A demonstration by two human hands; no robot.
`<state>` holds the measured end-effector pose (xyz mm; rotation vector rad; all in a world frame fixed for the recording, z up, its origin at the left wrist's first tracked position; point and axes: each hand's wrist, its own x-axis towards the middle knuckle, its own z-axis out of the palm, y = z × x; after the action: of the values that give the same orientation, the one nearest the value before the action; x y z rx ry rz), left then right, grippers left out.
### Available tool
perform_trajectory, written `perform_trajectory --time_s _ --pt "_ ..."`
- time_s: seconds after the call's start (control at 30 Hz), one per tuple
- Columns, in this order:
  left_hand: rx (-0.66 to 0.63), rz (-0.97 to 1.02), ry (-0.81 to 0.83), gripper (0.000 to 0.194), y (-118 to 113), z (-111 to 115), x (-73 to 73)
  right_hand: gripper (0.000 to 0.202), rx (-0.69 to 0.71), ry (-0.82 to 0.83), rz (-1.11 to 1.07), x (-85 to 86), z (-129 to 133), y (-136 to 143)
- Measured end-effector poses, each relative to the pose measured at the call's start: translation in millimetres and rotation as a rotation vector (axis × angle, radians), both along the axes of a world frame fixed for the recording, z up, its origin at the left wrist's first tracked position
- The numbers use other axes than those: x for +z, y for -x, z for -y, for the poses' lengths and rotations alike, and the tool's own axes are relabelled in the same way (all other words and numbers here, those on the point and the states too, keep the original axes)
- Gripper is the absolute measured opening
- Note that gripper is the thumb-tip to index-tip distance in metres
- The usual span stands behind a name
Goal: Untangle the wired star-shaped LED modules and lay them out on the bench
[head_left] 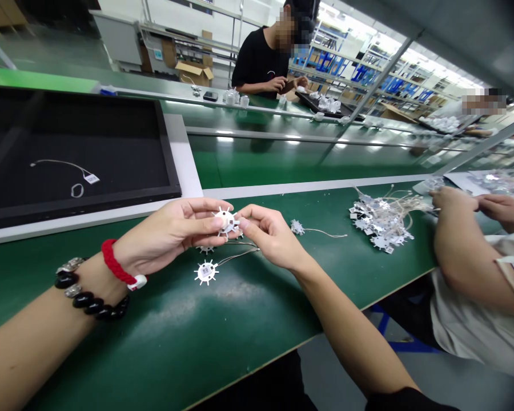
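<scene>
My left hand (165,235) pinches a small white spoked circuit board (227,221) between thumb and fingers. From the other side, my right hand (274,235) closes thumb and fingertips on the same board's edge; the exact contact is partly hidden by the fingers. Just below them on the green tabletop (257,319) lies a second spoked board (206,272), its square printed label facing up and thin wires running to the right. Another spoked board (206,249) is half covered by my left hand. To the right of my right hand rests a spoked board with a wire tail (297,227).
A pile of spoked boards with wires (381,222) sits at right, near a co-worker's hands (454,200). A black tray (124,165) at left holds a labelled wire (91,178) and a small loop (77,190). Across the line another person (261,63) works.
</scene>
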<state>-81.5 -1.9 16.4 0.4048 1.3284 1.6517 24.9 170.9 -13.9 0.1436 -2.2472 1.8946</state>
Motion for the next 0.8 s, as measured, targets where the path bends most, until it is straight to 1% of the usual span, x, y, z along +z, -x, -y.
perform_trajectory --time_s 0.13,0.27,0.37,0.47,0.53,0.6,0.7,0.8 --pt "0.004 -0.012 -0.003 0.034 -0.5 0.5 -0.8 0.023 -0.059 -0.113 -0.034 -0.2 0.6 -0.9" --pt "-0.010 -0.030 -0.021 0.023 -1.1 0.0 -0.3 0.023 -0.085 -0.162 -0.072 -1.0 1.7 -2.1" --pt "0.019 0.021 -0.001 0.015 -1.8 -1.3 0.8 0.021 -0.098 -0.243 -0.132 -2.6 3.2 -2.2" --pt "0.071 0.091 0.025 0.015 -2.7 -3.2 2.4 0.019 -0.121 -0.308 -0.164 -4.0 5.8 -1.6" --pt "0.086 0.100 0.038 0.016 -3.1 -4.2 3.3 0.019 -0.135 -0.285 -0.160 -3.8 7.4 -1.2" --pt "0.089 0.081 0.040 0.016 -3.1 -4.6 3.5 0.021 -0.135 -0.217 -0.138 -2.8 8.2 -0.9" --pt "0.078 0.015 0.021 0.016 -3.1 -4.1 2.5 0.024 -0.117 -0.117 -0.077 -0.8 7.5 -0.6" --pt "0.077 -0.079 -0.003 0.024 -4.4 -3.3 1.7 0.028 -0.091 -0.040 -0.030 0.1 5.6 -0.4"
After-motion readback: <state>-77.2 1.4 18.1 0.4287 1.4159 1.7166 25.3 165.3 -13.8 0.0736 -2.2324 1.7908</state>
